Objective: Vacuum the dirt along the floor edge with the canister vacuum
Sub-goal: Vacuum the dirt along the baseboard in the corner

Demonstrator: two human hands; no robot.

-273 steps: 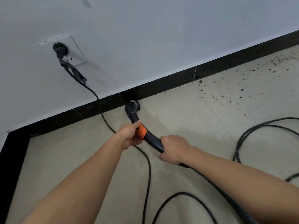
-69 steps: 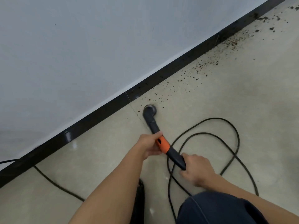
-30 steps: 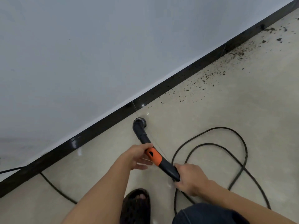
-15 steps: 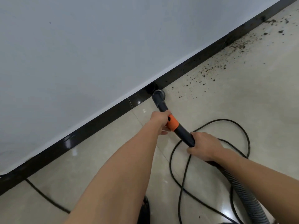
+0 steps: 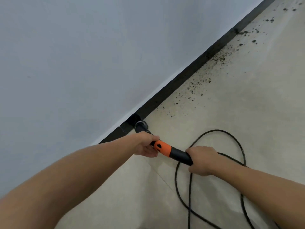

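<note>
**A:** Vacuum wand (image 5: 177, 153), where is it?

**B:** Gripped in both fists. The right hand (image 5: 201, 160) is curled round its black rear, and the left hand (image 5: 146, 146) is wrapped just ahead of the orange collar (image 5: 162, 148). A cord (image 5: 231, 142) loops at four o'clock.

**A:** And the nozzle (image 5: 141, 126)?

**B:** Against the baseboard (image 5: 189, 76). Dirt (image 5: 198, 85) trails toward one o'clock.

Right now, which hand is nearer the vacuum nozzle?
Left. The left hand holds the wand just behind the nozzle; the right hand holds it farther back, beyond the orange collar.
</note>
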